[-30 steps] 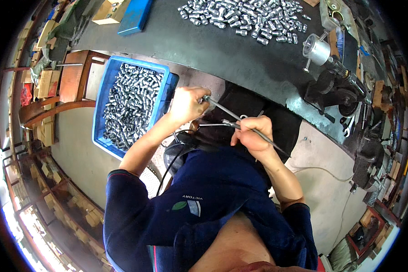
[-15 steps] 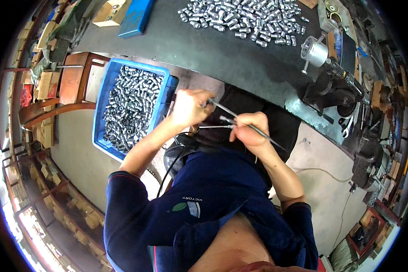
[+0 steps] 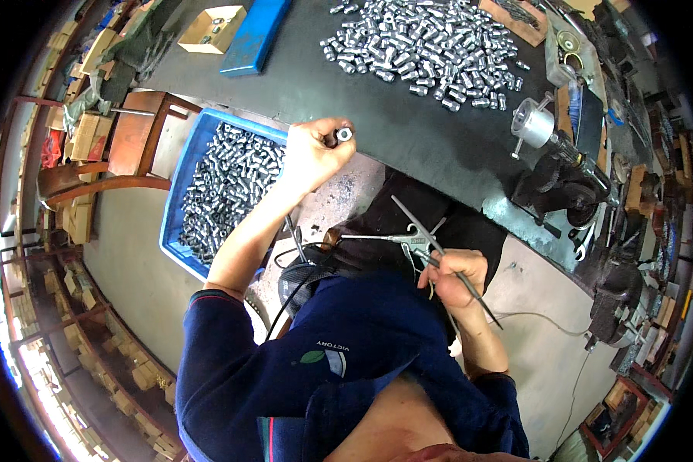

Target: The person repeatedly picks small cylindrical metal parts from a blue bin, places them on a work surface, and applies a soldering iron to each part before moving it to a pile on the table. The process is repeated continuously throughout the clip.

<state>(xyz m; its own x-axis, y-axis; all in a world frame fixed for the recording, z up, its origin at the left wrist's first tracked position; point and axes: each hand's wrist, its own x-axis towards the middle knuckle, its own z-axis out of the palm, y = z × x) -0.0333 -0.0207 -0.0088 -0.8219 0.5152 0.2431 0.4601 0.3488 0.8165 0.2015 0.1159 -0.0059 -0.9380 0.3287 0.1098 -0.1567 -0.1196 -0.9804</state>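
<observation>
Nearest, the right hand [image 3: 458, 279] is gripping a slender tapered rod [image 3: 431, 239], its long axis slanting forward-left toward the hollow metal fitting [image 3: 344, 135], which the left hand [image 3: 316, 158] is clasping well apart, near the bench [image 3: 408, 138]; beyond, similar fittings [image 3: 423, 54] are lying heaped.

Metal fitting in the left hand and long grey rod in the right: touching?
Apart. The head view shows a clear gap between the metal fitting and the long grey rod, its nearer end included.
</observation>
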